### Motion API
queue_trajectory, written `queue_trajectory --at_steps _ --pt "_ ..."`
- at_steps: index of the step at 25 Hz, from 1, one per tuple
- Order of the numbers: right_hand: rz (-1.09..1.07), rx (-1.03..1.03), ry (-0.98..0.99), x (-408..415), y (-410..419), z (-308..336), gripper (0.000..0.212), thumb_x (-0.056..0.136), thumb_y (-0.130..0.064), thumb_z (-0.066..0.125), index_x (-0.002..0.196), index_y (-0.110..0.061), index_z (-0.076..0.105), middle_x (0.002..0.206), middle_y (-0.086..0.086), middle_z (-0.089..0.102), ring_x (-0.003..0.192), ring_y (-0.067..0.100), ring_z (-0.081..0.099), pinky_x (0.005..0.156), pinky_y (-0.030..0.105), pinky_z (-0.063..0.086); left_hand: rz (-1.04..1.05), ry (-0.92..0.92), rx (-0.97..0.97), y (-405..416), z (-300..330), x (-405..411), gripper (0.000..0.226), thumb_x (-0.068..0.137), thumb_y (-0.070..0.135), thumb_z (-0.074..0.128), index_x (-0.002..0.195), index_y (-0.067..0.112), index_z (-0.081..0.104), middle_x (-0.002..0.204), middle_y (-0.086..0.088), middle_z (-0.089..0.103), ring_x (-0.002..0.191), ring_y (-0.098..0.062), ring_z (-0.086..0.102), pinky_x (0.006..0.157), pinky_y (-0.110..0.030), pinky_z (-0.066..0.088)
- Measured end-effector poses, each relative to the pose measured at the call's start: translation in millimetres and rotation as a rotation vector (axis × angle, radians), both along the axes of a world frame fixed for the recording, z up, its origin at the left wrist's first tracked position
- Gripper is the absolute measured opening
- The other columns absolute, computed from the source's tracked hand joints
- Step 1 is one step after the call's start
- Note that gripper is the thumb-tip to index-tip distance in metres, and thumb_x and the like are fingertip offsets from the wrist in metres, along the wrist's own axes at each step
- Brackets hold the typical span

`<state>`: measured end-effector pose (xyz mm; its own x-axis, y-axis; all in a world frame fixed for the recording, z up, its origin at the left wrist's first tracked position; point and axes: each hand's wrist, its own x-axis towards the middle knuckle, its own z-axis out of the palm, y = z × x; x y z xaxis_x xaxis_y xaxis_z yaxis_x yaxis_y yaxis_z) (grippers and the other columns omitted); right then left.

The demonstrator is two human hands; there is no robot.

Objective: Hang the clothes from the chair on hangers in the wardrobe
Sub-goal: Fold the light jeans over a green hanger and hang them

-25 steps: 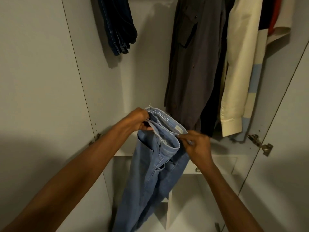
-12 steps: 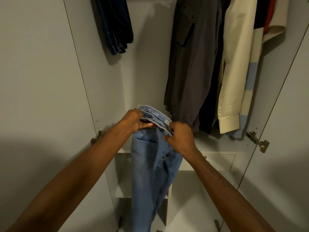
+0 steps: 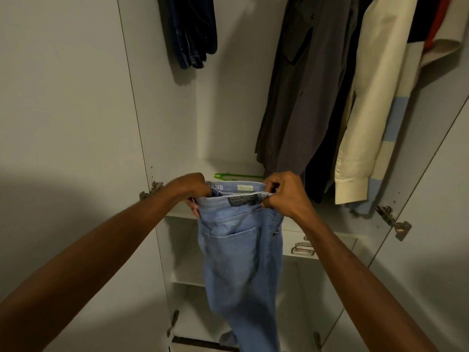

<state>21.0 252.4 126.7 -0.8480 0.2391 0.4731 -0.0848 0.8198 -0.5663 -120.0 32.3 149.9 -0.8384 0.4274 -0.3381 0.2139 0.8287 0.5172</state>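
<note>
I hold a pair of light blue jeans [image 3: 241, 262] by the waistband in front of the open wardrobe. My left hand [image 3: 190, 190] grips the waistband's left end and my right hand [image 3: 284, 194] grips its right end, so the band is stretched flat between them. The back pocket and a dark label face me, and the legs hang down out of view. A green hanger [image 3: 237, 176] lies on the white shelf [image 3: 223, 166] just behind the waistband.
Dark jeans [image 3: 190, 31] hang at the upper left. A grey shirt [image 3: 299, 85], a dark garment and a cream shirt [image 3: 365, 118] hang at the right. The wardrobe doors stand open on both sides, with hinges [image 3: 392, 221]. A drawer with a metal handle [image 3: 302, 247] sits below the shelf.
My hands have moved apart along the waistband, pulling it flat and turning the back of the jeans toward me. The green hanger on the shelf has come into view.
</note>
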Motion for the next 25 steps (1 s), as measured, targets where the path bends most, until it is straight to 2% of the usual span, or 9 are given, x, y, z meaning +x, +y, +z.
queue_trajectory --at_steps 3,8,10,12,14,16,18,21,25 --pt "0.010 -0.157 -0.123 9.2 23.3 0.7 0.027 0.055 0.006 0.086 0.061 -0.010 0.065 0.066 0.007 0.069 0.062 0.022 0.065 0.060 0.043 0.055 0.063 -0.027 0.134 0.0 14.4 8.9 0.026 0.100 0.006 0.050 0.102 -0.015 0.065 0.072 -0.029 0.072 0.052 -0.030 0.072 0.036 -0.022 0.047" --pt "0.056 -0.433 -0.044 17.5 22.5 17.7 0.041 0.054 0.022 0.080 0.080 -0.007 0.065 0.078 0.016 0.067 0.069 0.027 0.064 0.063 0.035 0.055 -0.006 -0.086 0.198 -11.3 48.1 25.9 0.028 0.093 -0.004 0.041 0.099 -0.011 0.067 0.079 -0.026 0.074 0.058 -0.029 0.073 0.041 -0.021 0.049" --pt "0.101 -0.433 -0.116 21.5 15.2 32.7 0.049 0.056 0.018 0.084 0.099 -0.004 0.072 0.091 0.014 0.074 0.080 0.024 0.071 0.072 0.034 0.061 -0.032 -0.074 0.225 -21.6 59.0 27.6 0.027 0.093 0.000 0.042 0.088 -0.005 0.068 0.074 -0.020 0.073 0.053 -0.022 0.067 0.042 -0.021 0.043" --pt "0.094 -0.338 -0.201 27.6 2.0 45.6 0.043 0.063 0.007 0.088 0.102 -0.006 0.078 0.092 0.009 0.077 0.084 0.021 0.073 0.076 0.030 0.062 -0.056 -0.053 0.269 -33.6 64.7 27.4 0.026 0.093 0.004 0.044 0.077 0.004 0.065 0.063 -0.015 0.064 0.046 -0.016 0.051 0.043 -0.021 0.031" --pt "0.074 -0.367 -0.197 32.6 -13.2 53.6 0.031 0.067 0.001 0.088 0.097 -0.004 0.080 0.088 0.011 0.078 0.081 0.023 0.073 0.072 0.030 0.061 -0.053 -0.076 0.384 -48.7 68.0 26.5 0.020 0.095 0.008 0.048 0.080 0.008 0.062 0.063 -0.010 0.058 0.047 -0.013 0.046 0.041 -0.020 0.028" --pt "0.082 -0.499 -0.123 36.3 -26.4 59.4 0.030 0.068 0.001 0.088 0.097 0.000 0.079 0.092 0.019 0.077 0.078 0.026 0.073 0.073 0.033 0.061 -0.042 -0.215 0.607 -67.5 70.2 23.3 0.009 0.093 0.018 0.062 0.089 0.010 0.063 0.070 -0.008 0.059 0.051 -0.014 0.053 0.040 -0.021 0.037" --pt "0.067 -0.575 -0.054 35.7 -36.1 66.5 0.034 0.067 0.001 0.089 0.099 0.001 0.078 0.095 0.023 0.076 0.080 0.029 0.072 0.081 0.041 0.062 -0.090 -0.271 0.745 -85.6 69.5 21.3 0.043 0.074 0.038 0.085 0.102 0.009 0.070 0.081 -0.007 0.069 0.065 -0.016 0.064 0.054 -0.026 0.052" --pt "0.044 -0.572 -0.001 32.9 -60.0 74.7 0.034 0.065 0.001 0.090 0.096 0.003 0.078 0.093 0.022 0.076 0.078 0.029 0.072 0.085 0.051 0.059 -0.202 0.077 0.681 -95.9 47.6 25.3 0.082 0.041 0.048 0.100 0.112 0.016 0.075 0.103 0.001 0.078 0.097 -0.017 0.073 0.080 -0.033 0.059" --pt "0.038 -0.542 0.118 35.3 -74.9 90.6 0.037 0.058 -0.001 0.094 0.090 0.006 0.077 0.085 0.014 0.077 0.072 0.025 0.072 0.075 0.042 0.064 -0.170 0.408 0.977 -94.0 20.9 31.0 0.066 0.056 0.046 0.098 0.113 0.021 0.077 0.105 0.002 0.079 0.102 -0.014 0.075 0.098 -0.043 0.057"
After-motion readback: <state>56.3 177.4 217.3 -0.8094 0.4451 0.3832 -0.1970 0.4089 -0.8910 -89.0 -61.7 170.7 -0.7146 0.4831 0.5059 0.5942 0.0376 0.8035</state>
